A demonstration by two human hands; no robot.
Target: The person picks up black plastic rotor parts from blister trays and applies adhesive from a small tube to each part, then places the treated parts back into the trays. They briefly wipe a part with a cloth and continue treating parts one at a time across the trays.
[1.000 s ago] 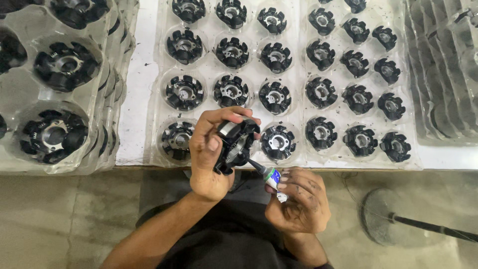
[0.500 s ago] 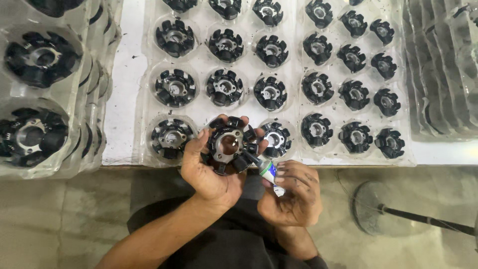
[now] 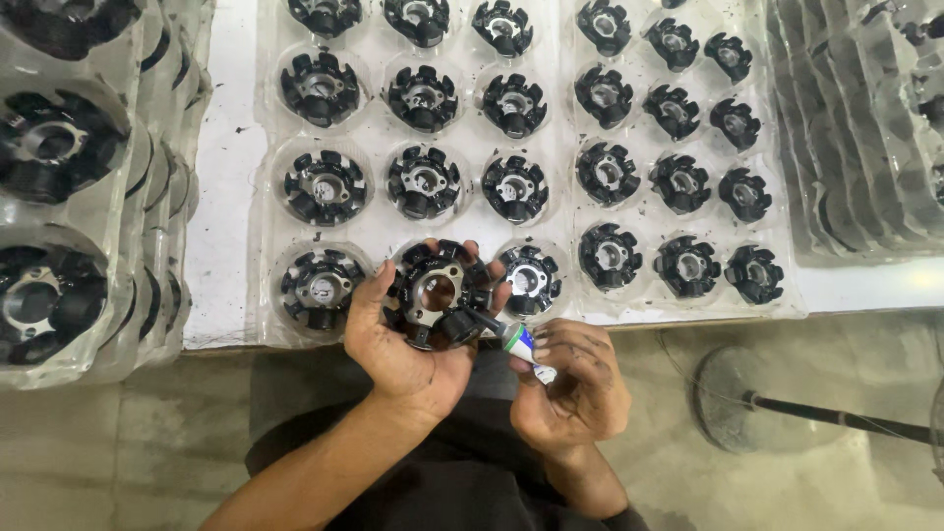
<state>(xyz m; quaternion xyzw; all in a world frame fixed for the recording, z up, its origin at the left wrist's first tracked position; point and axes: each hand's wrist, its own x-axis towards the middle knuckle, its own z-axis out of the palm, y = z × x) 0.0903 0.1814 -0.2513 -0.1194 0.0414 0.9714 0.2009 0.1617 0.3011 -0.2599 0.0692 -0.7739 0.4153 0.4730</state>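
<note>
Stators (image 3: pixel 423 182) in tray (image 3: pixel 590 315), on table (image 3: pixel 221 197)

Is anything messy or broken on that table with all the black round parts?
Nothing looks broken. The black parts sit one per pocket in the clear trays. Only the pocket behind the left hand may be empty, since that hand holds a black round part. The right hand holds a small tube at it.

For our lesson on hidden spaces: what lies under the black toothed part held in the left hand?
Under the black toothed part are the left hand, cradling it, and a clear tray pocket. Whether that pocket holds anything cannot be seen; the part covers it.
</note>
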